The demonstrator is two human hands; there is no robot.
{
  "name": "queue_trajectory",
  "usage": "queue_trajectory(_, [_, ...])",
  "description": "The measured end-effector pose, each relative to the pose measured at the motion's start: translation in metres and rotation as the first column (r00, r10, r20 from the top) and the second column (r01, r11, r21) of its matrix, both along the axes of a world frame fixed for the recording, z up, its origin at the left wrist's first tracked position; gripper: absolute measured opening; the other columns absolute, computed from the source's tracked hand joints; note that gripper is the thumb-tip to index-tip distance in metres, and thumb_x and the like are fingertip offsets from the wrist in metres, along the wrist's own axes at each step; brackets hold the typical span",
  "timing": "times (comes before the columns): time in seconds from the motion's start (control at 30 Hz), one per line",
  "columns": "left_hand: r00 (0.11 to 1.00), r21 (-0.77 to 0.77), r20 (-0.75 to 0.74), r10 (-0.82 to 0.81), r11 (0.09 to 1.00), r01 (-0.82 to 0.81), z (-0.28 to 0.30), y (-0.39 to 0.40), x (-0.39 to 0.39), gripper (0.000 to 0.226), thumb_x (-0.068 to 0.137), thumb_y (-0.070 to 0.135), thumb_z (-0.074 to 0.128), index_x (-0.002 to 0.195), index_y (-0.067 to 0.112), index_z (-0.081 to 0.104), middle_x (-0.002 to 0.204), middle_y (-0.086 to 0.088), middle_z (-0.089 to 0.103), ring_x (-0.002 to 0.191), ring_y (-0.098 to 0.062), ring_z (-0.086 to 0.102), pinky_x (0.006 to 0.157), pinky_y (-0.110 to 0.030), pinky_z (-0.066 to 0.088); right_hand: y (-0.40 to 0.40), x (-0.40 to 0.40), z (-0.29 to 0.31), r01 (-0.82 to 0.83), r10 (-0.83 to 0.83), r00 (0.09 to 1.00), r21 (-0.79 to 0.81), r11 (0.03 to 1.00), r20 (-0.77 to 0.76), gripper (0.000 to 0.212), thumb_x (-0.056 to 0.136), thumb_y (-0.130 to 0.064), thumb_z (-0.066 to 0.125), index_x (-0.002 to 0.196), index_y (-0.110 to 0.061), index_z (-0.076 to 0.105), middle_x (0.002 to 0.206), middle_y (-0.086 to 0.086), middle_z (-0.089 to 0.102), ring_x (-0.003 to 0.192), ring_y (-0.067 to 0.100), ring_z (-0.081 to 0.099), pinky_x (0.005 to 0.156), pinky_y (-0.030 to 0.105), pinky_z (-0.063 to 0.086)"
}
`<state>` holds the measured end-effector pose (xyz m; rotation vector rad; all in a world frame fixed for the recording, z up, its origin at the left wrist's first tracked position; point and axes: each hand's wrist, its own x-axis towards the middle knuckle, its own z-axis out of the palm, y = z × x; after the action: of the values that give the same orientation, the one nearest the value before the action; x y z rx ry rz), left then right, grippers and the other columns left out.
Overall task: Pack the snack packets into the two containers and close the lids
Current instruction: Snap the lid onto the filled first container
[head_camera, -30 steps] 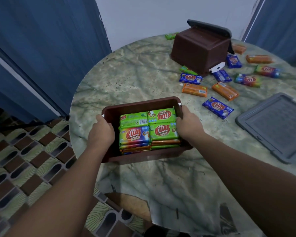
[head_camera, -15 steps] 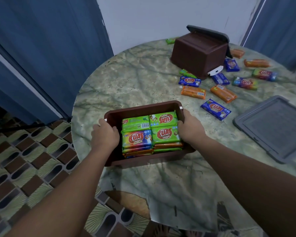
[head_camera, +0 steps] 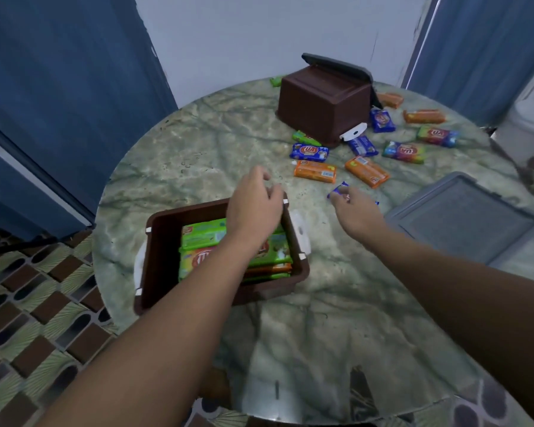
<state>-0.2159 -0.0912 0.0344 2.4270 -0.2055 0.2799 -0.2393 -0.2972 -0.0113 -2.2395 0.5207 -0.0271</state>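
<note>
Head view. A round marble-patterned table carries two brown containers. The near container, at about 8 o'clock from the table's middle, stands open side up, its long axis running roughly from 7 to 1 o'clock; packed snack packets lie flat inside, mostly green with orange edges below (their number cannot be counted, since the forearm covers part of the stack). The far container, at 12 o'clock, is tipped so that its base faces the camera, with a grey lid behind it, partly hidden. A second grey lid lies flat at 3 o'clock, cut off in part by the right arm.

Loose packets visible on the table: four orange, four blue, two multicoloured, two green (one half hidden under the far container, another behind it).

The left hand hovers over the near container's far corner, fingers loosely curled, holding nothing. The right hand reaches toward 2 o'clock, its fingers on a blue packet, mostly covered; whether they pinch it cannot be told.
</note>
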Motion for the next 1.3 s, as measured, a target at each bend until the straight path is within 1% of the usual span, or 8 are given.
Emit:
queue_trajectory(0.3, [0.987,-0.061,-0.128,-0.098,0.994,0.091,-0.032,-0.156,-0.014,0.013,0.094,0.027,0.059,0.102,0.018,0.054,0.088,-0.006,0.067,0.086,-0.029,0.063,0.070,-0.039,0.045,-0.130,-0.015,-0.016,-0.017,0.013,0.999,-0.110,0.994,-0.040,0.043,0.102,-0.036,0.053,0.138,-0.013,0.056,0.133,0.017,0.062,0.126,0.032,0.055,0.101,0.034,0.041])
queue_trajectory(0.7, [0.911,0.090,-0.383,-0.152,0.975,0.201,-0.065,-0.225,-0.030,0.017,0.100,0.031,0.052,0.092,0.017,0.056,0.087,-0.002,0.064,0.076,-0.020,0.056,0.056,-0.033,0.037,-0.225,-0.047,-0.026,0.016,-0.043,0.984,-0.155,0.988,-0.171,0.050,0.104,-0.039,0.048,0.149,-0.017,0.042,0.145,0.012,0.048,0.120,0.028,0.055,0.089,0.035,0.044])
queue_trajectory(0.83, [0.851,0.148,-0.513,-0.113,0.965,0.217,-0.074,-0.246,-0.043,0.020,0.098,0.038,0.056,0.094,0.019,0.058,0.098,-0.004,0.067,0.082,-0.022,0.058,0.063,-0.032,0.042,-0.254,-0.051,-0.037,-0.008,-0.034,0.978,-0.200,0.980,-0.206,0.051,0.103,-0.041,0.048,0.149,-0.019,0.042,0.142,0.014,0.049,0.118,0.031,0.054,0.090,0.038,0.047])
queue_trajectory(0.97, [0.764,0.146,-0.645,-0.027,0.976,0.158,-0.086,-0.269,-0.047,0.055,0.088,0.052,0.064,0.124,0.011,0.060,0.122,-0.010,0.067,0.110,-0.030,0.063,0.084,-0.035,0.049,-0.282,-0.055,-0.039,-0.031,-0.050,0.964,-0.299,0.954,-0.262,0.054,0.102,-0.042,0.048,0.151,-0.019,0.039,0.149,0.017,0.038,0.137,0.040,0.036,0.109,0.049,0.040])
queue_trajectory(1.07, [0.638,-0.052,-0.770,0.000,0.997,-0.064,-0.091,-0.288,-0.048,0.073,0.082,0.048,0.077,0.135,0.006,0.049,0.130,-0.010,0.061,0.116,-0.031,0.062,0.092,-0.034,0.051,-0.300,-0.046,-0.039,-0.032,-0.076,0.955,-0.356,0.934,-0.287,0.060,0.101,-0.039,0.051,0.153,-0.015,0.034,0.154,0.020,0.031,0.140,0.043,0.031,0.111,0.051,0.037])
queue_trajectory(1.17, [0.541,-0.236,-0.841,0.013,0.891,-0.388,-0.094,-0.299,-0.051,0.074,0.075,0.032,0.086,0.128,0.008,0.040,0.121,-0.013,0.062,0.104,-0.032,0.066,0.086,-0.040,0.059,-0.317,-0.041,-0.043,-0.025,-0.088,0.936,-0.316,0.949,-0.340,0.070,0.098,-0.041,0.053,0.155,-0.009,0.028,0.155,0.024,0.031,0.138,0.046,0.037,0.109,0.050,0.039])
queue_trajectory(1.23, [0.512,-0.303,-0.859,-0.011,0.817,-0.490,-0.100,-0.303,-0.047,0.066,0.073,0.021,0.085,0.125,0.005,0.046,0.117,-0.018,0.066,0.104,-0.034,0.068,0.081,-0.045,0.060,-0.322,-0.040,-0.051,-0.055,-0.049,0.915,-0.245,0.968,-0.400,0.075,0.097,-0.042,0.055,0.156,-0.008,0.024,0.156,0.023,0.033,0.135,0.043,0.043,0.104,0.048,0.044])
queue_trajectory(1.3, [0.513,-0.369,-0.857,-0.045,0.749,-0.550,-0.102,-0.309,-0.043,0.053,0.076,0.012,0.079,0.122,0.005,0.055,0.116,-0.018,0.069,0.096,-0.027,0.070,0.064,-0.036,0.062,-0.322,-0.040,-0.058,-0.074,-0.014,0.898,-0.182,0.980,-0.440,0.079,0.098,-0.042,0.055,0.160,-0.010,0.018,0.161,0.020,0.028,0.141,0.040,0.038,0.108,0.049,0.042])
